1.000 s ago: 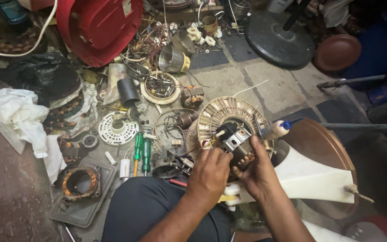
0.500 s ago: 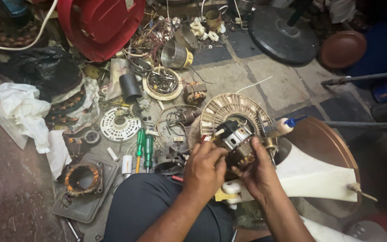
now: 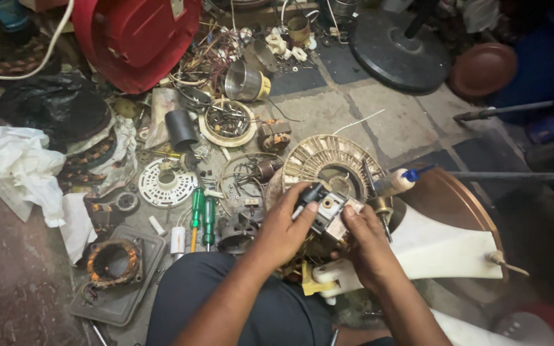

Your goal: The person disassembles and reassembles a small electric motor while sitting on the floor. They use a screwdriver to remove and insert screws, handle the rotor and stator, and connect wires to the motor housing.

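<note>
My left hand and right hand both wrap a small metal switch block, fingers curled snug around it, just over my lap. It sits in front of the ribbed motor housing, whose lower half my hands hide. What's under the block I can't make out. Two green screwdrivers lie on the floor to my left, near a copper coil. The red fan casing is cut off at the top.

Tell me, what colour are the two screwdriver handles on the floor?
Green; the screwdrivers show in the head view.
</note>
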